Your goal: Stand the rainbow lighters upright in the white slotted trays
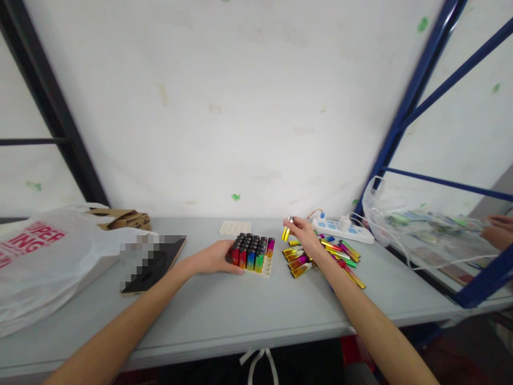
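My left hand (215, 258) is wrapped around the left side of a white holed tray (266, 269), bracing it on the table. Upright lighters (251, 255) with black tops fill most of it in rows; the holes at its right front hold none. One purple-and-orange lighter (271, 247) stands at the back of that right column. Above the table, to the right of the tray, my right hand (306, 236) pinches a shiny gold lighter (286, 233) between thumb and fingers, tilted. Under and around this hand lies a loose pile of metallic coloured lighters (298, 264).
Behind the filled tray is another white tray (235, 228). A power strip (348, 230) with cables lies at the back right, near a blue frame post (390, 139). On the left are a white plastic bag (80, 262), cardboard (126, 219) and a dark flat panel (160, 264).
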Motion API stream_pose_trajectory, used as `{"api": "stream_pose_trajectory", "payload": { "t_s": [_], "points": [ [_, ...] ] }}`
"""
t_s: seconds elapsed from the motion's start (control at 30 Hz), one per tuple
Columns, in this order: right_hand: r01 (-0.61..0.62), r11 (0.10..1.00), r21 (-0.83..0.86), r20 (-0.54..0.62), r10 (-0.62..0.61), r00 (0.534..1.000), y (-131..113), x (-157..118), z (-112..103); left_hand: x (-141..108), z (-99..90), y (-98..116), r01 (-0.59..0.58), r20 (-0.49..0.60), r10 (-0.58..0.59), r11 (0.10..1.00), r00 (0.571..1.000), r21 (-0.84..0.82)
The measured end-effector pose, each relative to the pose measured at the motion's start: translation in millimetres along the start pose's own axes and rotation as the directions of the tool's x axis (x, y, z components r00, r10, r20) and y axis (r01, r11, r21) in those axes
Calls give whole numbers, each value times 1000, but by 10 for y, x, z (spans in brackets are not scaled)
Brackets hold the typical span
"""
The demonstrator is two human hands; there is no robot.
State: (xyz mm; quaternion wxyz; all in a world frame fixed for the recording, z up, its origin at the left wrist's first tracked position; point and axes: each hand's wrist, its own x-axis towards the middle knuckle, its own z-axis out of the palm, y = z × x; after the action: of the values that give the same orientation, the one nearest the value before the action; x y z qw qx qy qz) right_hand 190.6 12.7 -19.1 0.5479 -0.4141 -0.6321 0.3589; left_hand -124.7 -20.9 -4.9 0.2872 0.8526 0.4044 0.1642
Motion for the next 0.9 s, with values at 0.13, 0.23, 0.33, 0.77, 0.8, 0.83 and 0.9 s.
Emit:
{"api": "stream_pose_trajectory", "payload": {
  "t_s": [0.13,0.23,0.33,0.77,0.8,0.83,0.9],
  "points": [
    [-89,975,203,80,74,994,-16,-54,130,-1,5,-9,-5,7,5,1000,1000,-17],
    [-125,946,300,176,74,982,-79,-97,211,-2,7,-10,-38,8,38,998,999,-47],
    [-210,909,361,219,137,966,-151,-123,269,-4,5,-1,-39,-1,39,999,999,-36],
    [-286,944,162,-8,291,957,-169,-199,439,-6,2,0,3,2,-3,1000,1000,-6],
    [-270,951,153,-12,275,961,-171,-199,434,-6,3,-1,7,3,-7,1000,1000,-5],
    [-261,954,149,-14,266,964,-173,-198,425,-5,3,-3,7,3,-7,1000,1000,-3],
    [-267,952,149,-5,270,963,-173,-194,406,-3,2,-6,-2,-1,2,1000,1000,3]
  ]
}}
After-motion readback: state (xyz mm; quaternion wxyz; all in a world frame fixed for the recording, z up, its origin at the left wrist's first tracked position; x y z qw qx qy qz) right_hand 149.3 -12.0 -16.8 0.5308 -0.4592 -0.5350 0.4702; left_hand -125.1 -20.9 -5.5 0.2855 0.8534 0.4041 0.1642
